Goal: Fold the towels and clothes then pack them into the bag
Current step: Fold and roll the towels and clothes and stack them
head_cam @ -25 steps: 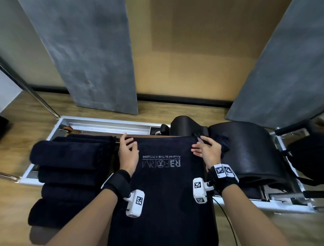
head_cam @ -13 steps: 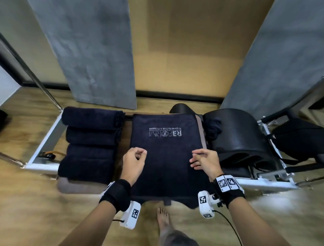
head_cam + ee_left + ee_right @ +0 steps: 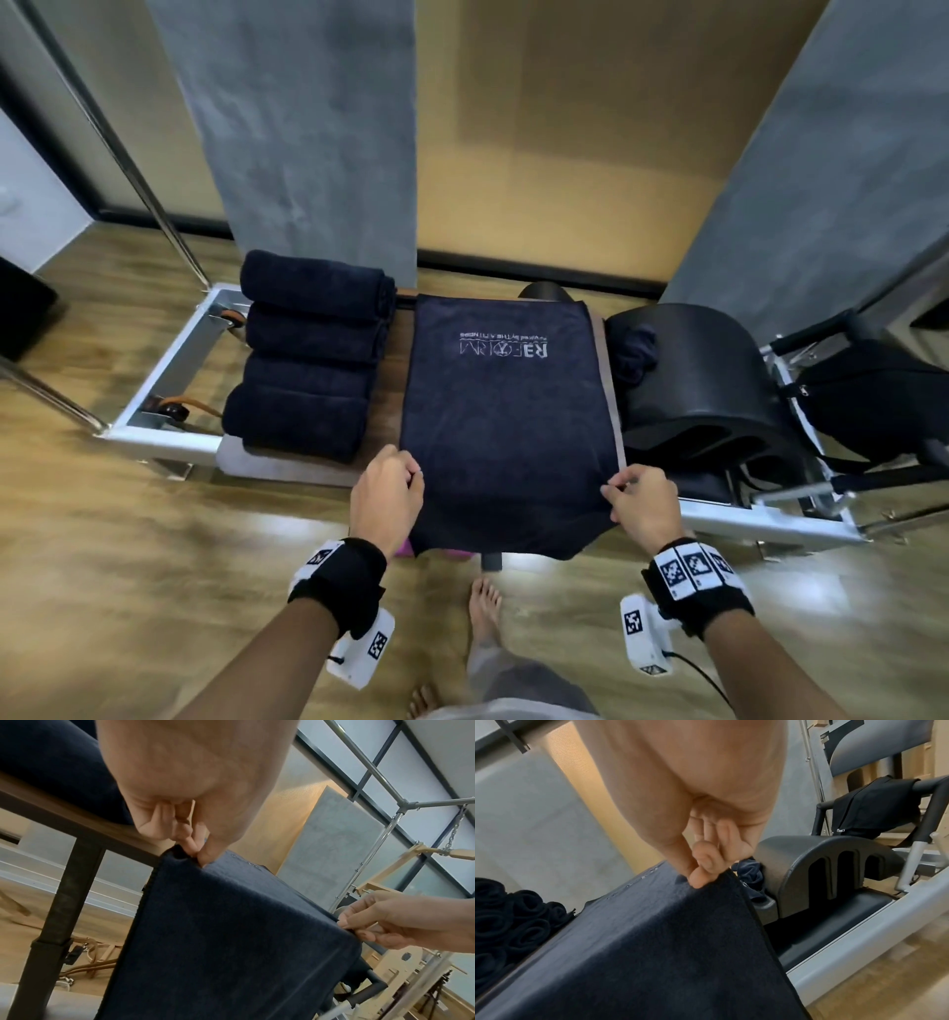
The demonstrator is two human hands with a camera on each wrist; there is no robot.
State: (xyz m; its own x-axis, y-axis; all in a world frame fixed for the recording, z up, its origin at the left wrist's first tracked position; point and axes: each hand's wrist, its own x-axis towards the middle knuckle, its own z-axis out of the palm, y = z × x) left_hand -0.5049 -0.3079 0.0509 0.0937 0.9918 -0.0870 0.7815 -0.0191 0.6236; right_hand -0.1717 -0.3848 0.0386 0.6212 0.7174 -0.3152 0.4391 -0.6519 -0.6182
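I pinch the dark towel (image 3: 506, 411) with both hands: left hand (image 3: 386, 501) on its left edge, right hand (image 3: 644, 501) on its right edge. The towel lies flat on the table (image 3: 385, 426), near end hanging over the edge, beside four rolled towels (image 3: 308, 354).

Soft, even indoor light; wide-angle views bend lines at the edges. Floor shows motion blur, and close-up wrist views look soft.

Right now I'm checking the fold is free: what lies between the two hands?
In the head view, only the spread navy towel spans between the left hand and right hand; each pinches a side edge.
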